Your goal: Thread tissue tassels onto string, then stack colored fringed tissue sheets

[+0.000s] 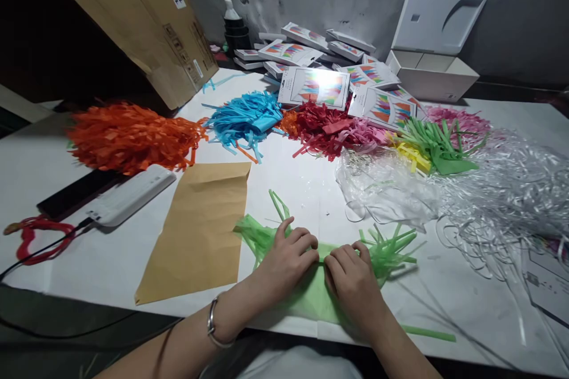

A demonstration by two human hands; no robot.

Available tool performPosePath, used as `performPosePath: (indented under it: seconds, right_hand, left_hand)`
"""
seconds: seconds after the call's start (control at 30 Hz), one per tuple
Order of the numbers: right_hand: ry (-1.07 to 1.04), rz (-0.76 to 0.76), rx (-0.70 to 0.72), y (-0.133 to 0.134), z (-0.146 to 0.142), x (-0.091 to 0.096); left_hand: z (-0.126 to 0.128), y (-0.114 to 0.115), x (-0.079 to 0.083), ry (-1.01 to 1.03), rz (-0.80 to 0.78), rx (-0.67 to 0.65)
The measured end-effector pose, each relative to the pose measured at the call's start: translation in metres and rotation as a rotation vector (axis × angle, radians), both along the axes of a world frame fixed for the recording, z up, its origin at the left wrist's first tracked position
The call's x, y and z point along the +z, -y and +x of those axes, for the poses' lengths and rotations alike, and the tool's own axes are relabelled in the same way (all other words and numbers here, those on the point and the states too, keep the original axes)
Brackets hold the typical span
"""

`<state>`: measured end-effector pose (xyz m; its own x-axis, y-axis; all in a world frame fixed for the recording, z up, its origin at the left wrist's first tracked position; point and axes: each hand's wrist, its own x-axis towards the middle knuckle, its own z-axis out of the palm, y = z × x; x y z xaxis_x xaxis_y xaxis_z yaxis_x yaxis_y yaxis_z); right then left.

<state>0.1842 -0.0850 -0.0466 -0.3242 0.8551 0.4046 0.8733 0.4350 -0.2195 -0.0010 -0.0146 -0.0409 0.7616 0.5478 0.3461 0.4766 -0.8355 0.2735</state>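
In the head view, the green fringed tissue paper [316, 299] lies at the worktop's [284, 183] near edge, directly before the person. The left hand [291, 257] and right hand [353, 275] meet near its middle, fingers bunched and apparently pinching a folded band; the left's outermost finger is lifted, and the thumb tips are hidden. Holding close together probably keeps the fold tight and even, while the cut strips fan out freely at both sides.

Just left lies a kraft paper envelope [195, 234], its edge meeting the fringe; beyond it are a white power bank [137, 192] and orange tassels [133, 136]. Blue tassels [249, 118], red tassels [317, 127] and printed boxes [313, 86] line the back. A clear plastic bag [386, 186] and tangled white ribbon [511, 189] crowd the right, where loose strands could snag the fringe.
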Motion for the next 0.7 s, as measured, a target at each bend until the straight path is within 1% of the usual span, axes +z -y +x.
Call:
performPosePath:
  seconds: [0.17, 0.3, 0.4, 0.47, 0.57, 0.7]
  right_hand:
    - [0.063, -0.021, 0.007, 0.001, 0.003, 0.000]
    - [0.096, -0.026, -0.028, 0.006, 0.016, 0.000]
    - [0.067, -0.021, -0.062, 0.012, 0.028, -0.001]
    - [0.023, -0.008, -0.099, 0.014, 0.032, -0.001]
    - [0.005, -0.013, -0.165, 0.014, 0.030, 0.001]
    - [0.065, -0.079, -0.265, 0.007, 0.024, 0.005]
  left_hand:
    - [0.002, -0.001, 0.002, 0.038, -0.089, 0.012]
    - [-0.003, -0.002, 0.003, 0.062, -0.151, 0.052]
    - [-0.009, -0.001, 0.006, 0.024, -0.221, 0.076]
    - [-0.012, 0.001, 0.008, 0.012, -0.235, 0.109]
    - [-0.009, 0.005, 0.015, -0.027, -0.235, 0.188]
    - [0.001, 0.006, 0.026, -0.178, -0.241, 0.287]
